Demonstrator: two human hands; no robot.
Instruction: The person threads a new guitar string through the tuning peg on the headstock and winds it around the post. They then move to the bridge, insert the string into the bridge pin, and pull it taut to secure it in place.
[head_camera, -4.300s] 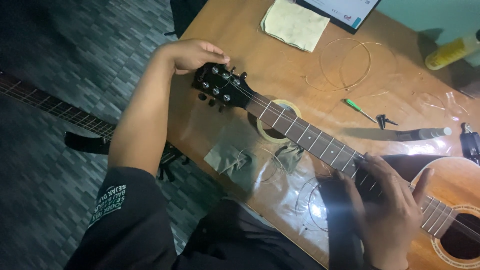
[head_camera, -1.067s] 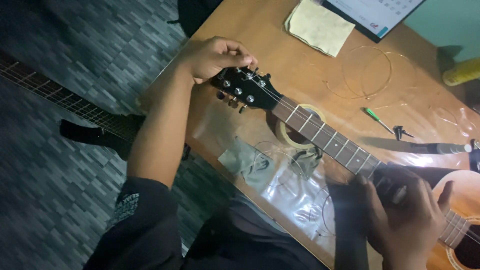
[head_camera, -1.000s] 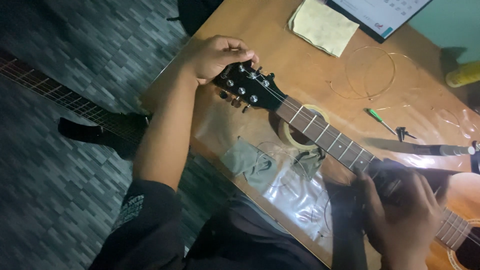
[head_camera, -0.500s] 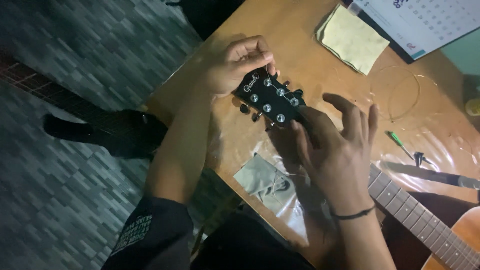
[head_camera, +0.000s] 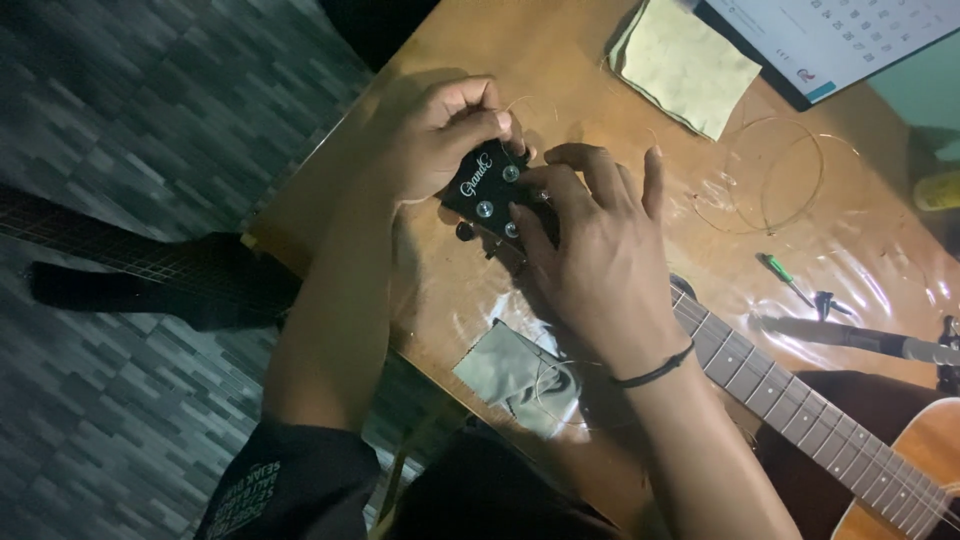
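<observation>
Nearest, the acoustic guitar's neck is lying across the wooden table. The right hand is pressing curled fingers on the tuning posts of the black headstock; the left hand is clamping its tip. Beyond, coiled strings and a yellow cloth are lying. A loose string end could be slipping free or pricking a fingertip.

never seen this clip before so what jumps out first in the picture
Both hands meet at the black guitar headstock near the table's left edge: the left hand wraps its top end, and the right hand has its fingers over the tuning posts. The guitar neck runs off to the lower right. A loose coil of wire string and a yellow cloth lie further back on the wooden table.
</observation>
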